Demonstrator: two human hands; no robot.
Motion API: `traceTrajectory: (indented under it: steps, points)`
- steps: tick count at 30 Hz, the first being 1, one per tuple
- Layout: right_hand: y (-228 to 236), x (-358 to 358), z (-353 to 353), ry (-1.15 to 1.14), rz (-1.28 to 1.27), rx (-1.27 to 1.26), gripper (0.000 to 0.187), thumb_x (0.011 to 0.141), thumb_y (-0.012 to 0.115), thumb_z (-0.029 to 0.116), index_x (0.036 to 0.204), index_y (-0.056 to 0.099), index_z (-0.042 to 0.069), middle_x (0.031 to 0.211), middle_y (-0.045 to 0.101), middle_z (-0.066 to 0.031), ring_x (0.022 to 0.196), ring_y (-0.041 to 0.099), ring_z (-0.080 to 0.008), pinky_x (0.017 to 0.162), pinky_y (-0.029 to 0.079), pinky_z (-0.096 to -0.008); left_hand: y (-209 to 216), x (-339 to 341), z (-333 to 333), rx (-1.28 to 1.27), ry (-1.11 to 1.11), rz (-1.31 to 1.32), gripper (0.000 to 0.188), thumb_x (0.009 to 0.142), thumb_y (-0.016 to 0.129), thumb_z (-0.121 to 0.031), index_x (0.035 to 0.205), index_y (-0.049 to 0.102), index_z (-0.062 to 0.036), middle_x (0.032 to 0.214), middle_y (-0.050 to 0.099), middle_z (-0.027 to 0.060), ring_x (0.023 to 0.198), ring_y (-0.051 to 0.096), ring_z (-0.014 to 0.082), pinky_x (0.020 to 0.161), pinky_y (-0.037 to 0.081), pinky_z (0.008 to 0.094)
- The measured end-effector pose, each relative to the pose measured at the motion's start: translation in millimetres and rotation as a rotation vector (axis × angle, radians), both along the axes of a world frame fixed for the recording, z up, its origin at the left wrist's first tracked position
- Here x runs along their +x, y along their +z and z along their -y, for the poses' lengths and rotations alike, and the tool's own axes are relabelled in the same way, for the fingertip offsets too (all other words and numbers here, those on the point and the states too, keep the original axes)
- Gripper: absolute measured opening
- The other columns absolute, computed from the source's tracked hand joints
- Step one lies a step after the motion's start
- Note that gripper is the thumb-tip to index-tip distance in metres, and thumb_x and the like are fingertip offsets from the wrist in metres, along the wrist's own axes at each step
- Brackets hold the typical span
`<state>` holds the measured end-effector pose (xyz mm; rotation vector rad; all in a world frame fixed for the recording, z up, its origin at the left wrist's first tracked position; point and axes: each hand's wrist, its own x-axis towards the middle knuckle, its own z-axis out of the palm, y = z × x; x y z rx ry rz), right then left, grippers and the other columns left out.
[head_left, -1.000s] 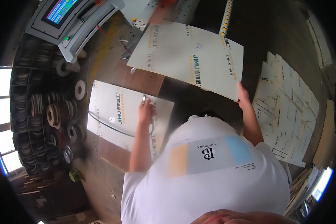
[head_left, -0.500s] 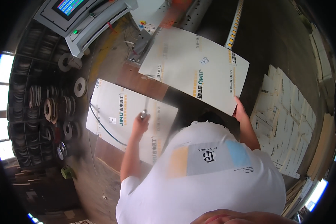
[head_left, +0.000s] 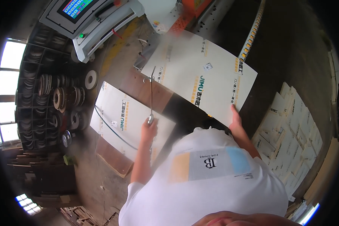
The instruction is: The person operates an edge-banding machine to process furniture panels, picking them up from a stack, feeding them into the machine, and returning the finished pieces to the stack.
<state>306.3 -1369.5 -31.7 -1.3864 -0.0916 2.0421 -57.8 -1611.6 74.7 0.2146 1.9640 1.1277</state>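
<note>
My left hand (head_left: 149,130) is closed around the metal handle of an air blow gun (head_left: 151,101), whose long thin nozzle points away from me. Its tip reaches the near left edge of a large white printed panel (head_left: 218,83). At that panel's near right corner, my right hand (head_left: 235,120) grips the edge, thumb on top and fingers hidden beneath. Under my left forearm lies a second white panel (head_left: 133,116) on brown boards (head_left: 113,160). A dark hose (head_left: 109,122) curves across it toward my left arm.
A control console with a lit screen (head_left: 76,8) stands far left, beside an orange machine part (head_left: 182,22). A strip with yellow rollers (head_left: 250,35) runs at far right. Stacked white panels (head_left: 290,139) lie right; racks of edging rolls (head_left: 60,98) stand left.
The blow gun, blurred before, now shows clearly with its nozzle extended forward. My left hand has shifted slightly right and nearer. My right thumb lies further onto the panel; the whole view has shifted.
</note>
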Motion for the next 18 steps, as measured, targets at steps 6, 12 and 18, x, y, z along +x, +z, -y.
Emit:
traceTrajectory:
  steps: [6,12,18]
  points:
    - [-7.8,4.2,-50.9,-0.035,-0.007,0.016,0.050,0.100,0.062,0.039,0.131,0.058,0.000,0.119,0.066,-0.0112,0.109,0.062,-0.0265,0.095,0.051,-0.0385,22.8,23.5,-21.5,-0.058,-0.025,-0.041,0.017,0.100,0.063,-0.019,0.093,0.054,-0.0062,0.058,0.047,-0.0019,0.043,0.040,0.0067,0.039,0.032,0.0254]
    - [26.4,-1.4,-126.8,0.033,0.152,0.017,0.059,0.099,0.062,0.043,0.141,0.052,0.003,0.136,0.060,-0.0097,0.124,0.057,-0.0265,0.105,0.045,-0.0401,32.8,61.1,-23.9,-0.045,0.059,0.039,0.018,0.101,0.063,-0.020,0.091,0.055,-0.0078,0.059,0.046,-0.0032,0.043,0.040,0.0064,0.039,0.032,0.0249]
    - [-6.7,10.5,-179.2,0.001,0.120,0.101,0.060,0.101,0.060,0.041,0.144,0.048,0.001,0.142,0.057,-0.0102,0.127,0.055,-0.0270,0.108,0.044,-0.0394,49.2,90.9,-25.2,-0.338,-0.362,-0.277,0.019,0.097,0.069,-0.024,0.101,0.062,-0.0070,0.067,0.057,-0.0018,0.058,0.053,0.0071,0.053,0.042,0.0274]
